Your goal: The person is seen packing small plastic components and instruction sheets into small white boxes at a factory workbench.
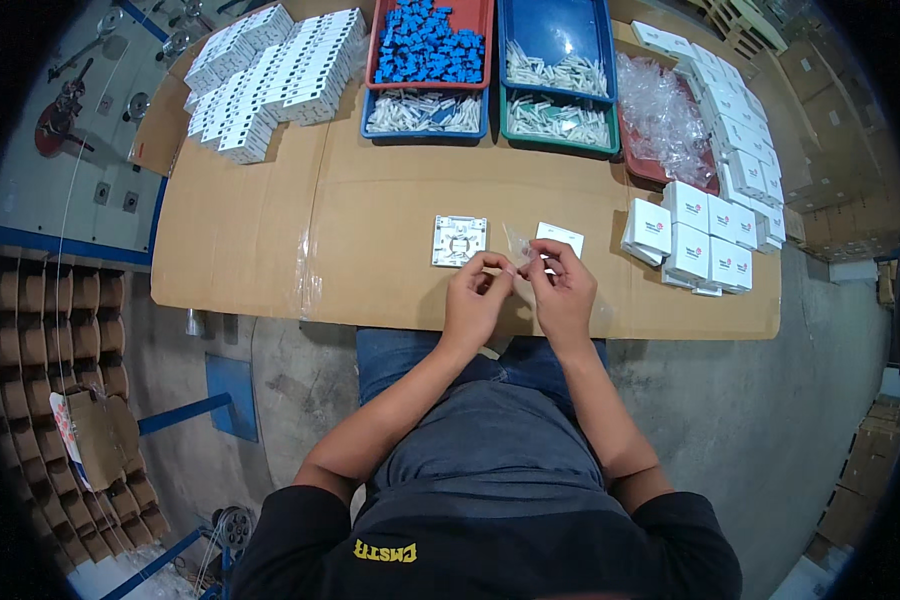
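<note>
My left hand (478, 303) and my right hand (564, 293) are close together over the front part of the cardboard-covered table, fingertips pinched and almost meeting. A small clear plastic bag (516, 243) stands up from the fingertips of my right hand. Whatever my left fingertips pinch is too small to make out. Just beyond my left hand lies a square white plate (460, 241) with a cut-out, frame-like centre. A flat white piece (560, 236) lies behind my right hand and is partly covered by it.
Trays at the back hold blue plastic parts (430, 45), white slim parts (555, 70) and crumpled clear bags (660, 115). White boxes (710, 230) are stacked at the right. Rows of white units (280, 75) stand at the back left. The cardboard sheet (370, 220) covers the table.
</note>
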`<action>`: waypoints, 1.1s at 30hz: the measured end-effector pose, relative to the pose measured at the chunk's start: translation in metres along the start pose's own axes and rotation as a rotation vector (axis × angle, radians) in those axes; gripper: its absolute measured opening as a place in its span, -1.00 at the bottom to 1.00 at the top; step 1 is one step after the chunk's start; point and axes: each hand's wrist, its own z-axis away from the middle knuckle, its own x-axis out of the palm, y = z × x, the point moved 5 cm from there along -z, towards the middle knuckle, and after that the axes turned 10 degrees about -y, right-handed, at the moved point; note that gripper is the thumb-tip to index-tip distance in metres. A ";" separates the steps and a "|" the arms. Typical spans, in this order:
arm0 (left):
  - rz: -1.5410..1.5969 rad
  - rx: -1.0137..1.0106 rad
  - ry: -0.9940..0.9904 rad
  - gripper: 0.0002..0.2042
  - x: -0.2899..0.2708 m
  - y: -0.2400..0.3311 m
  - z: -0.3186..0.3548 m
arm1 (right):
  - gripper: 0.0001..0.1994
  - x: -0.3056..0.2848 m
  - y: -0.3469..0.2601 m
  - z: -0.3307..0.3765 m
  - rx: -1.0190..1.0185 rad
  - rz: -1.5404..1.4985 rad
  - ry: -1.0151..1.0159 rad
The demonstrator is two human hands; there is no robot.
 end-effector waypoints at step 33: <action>0.547 0.087 0.120 -0.75 -0.009 0.000 -0.006 | -0.84 0.020 0.029 0.006 0.084 -0.353 -0.215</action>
